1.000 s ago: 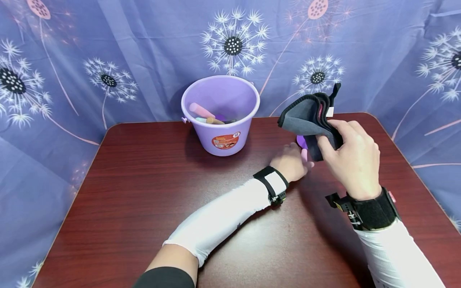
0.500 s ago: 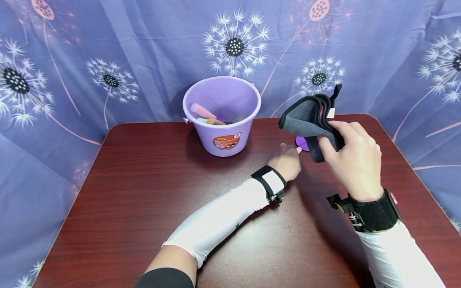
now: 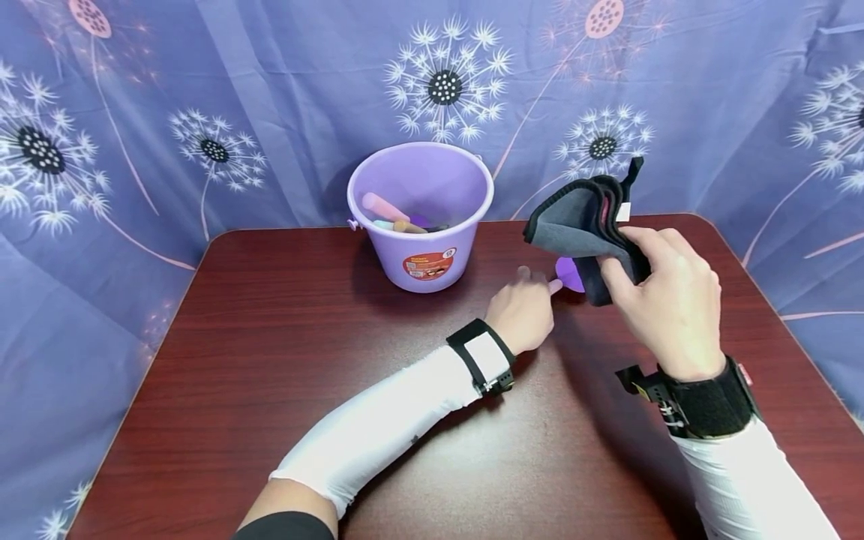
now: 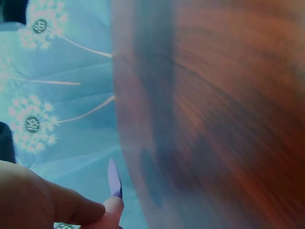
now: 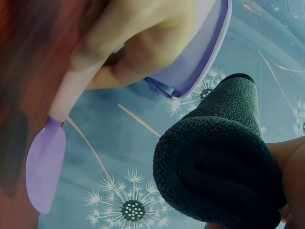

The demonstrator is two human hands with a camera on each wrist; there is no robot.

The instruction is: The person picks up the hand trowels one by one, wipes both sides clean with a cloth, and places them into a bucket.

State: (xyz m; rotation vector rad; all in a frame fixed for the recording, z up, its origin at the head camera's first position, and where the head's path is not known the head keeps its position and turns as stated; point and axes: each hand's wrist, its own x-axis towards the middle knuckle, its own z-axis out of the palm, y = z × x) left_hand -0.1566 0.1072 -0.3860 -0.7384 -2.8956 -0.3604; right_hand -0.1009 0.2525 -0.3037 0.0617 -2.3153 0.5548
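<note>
My left hand [image 3: 520, 313] grips a spatula by its pink handle [image 5: 66, 98], just above the table. Its flat purple blade [image 3: 570, 274] sticks out to the right, partly behind the towel in the head view. My right hand [image 3: 671, 296] pinches a folded dark grey towel [image 3: 587, 225] with black edging, a hanging loop and a white tag. Thick terry layers of the towel [image 5: 219, 167] show in the right wrist view. Only the finger and thumb of my left hand [image 4: 57, 200] and a bit of the spatula appear in the left wrist view.
A purple bucket [image 3: 420, 259] with an orange label stands at the back of the dark red wooden table [image 3: 270, 360]. Inside it lie several things, among them a pink handle [image 3: 383, 205] and a wooden-looking one [image 3: 409, 226]. A blue dandelion-print curtain [image 3: 304, 90] hangs behind.
My left hand has closed on the spatula's handle and drawn it a little to the left and nearer. The right hand holds the towel in nearly the same place.
</note>
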